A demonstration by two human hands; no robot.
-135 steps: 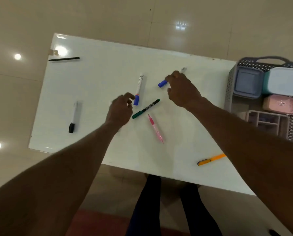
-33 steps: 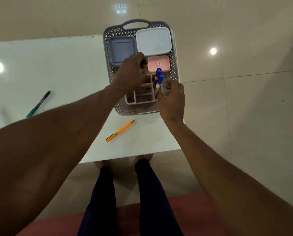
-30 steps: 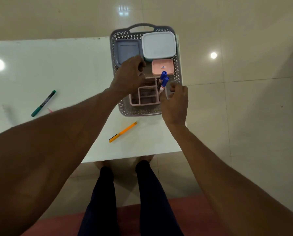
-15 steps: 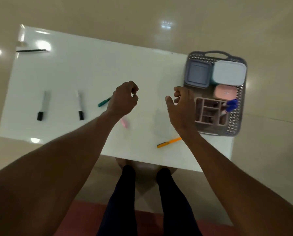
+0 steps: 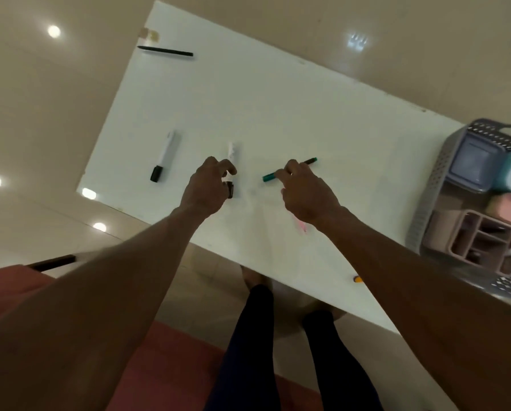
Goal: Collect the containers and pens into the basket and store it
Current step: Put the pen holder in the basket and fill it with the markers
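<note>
While on table, both markers (image 5: 233,161) gripped.

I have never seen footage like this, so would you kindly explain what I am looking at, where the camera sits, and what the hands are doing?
There is no machine here: a person wears a camera on the head, looking down at their own bare arms. The left hand closes on a white marker with a black cap on the white table; the right hand pinches a green pen. Another white marker, a black pen, and a pink pen and an orange pen, both partly hidden by the right arm, lie loose. At right, a grey basket already holds lidded containers and a pink organiser.
</note>
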